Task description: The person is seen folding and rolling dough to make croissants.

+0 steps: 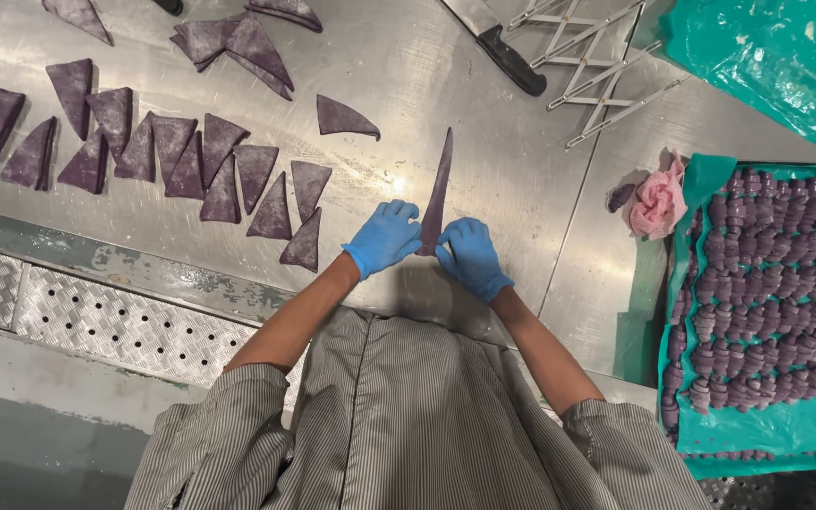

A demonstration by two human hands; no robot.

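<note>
Spreading across the steel table (484,113), purple dough triangles (191,161) lie left and a tray (710,444) of rolled pieces right, with one long stretched triangle (438,184) at centre. Its wide base is pinched between the fingers of the gloved left hand (382,238) and right hand (469,255). Rolling seems just begun; an even, gentle roll toward the tip is called for next.

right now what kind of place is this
Probably a commercial bakery or pastry kitchen: a steel worktable, purple dough triangles laid out, an expandable multi-wheel cutter, and a tray of rolled purple pastries.
</note>
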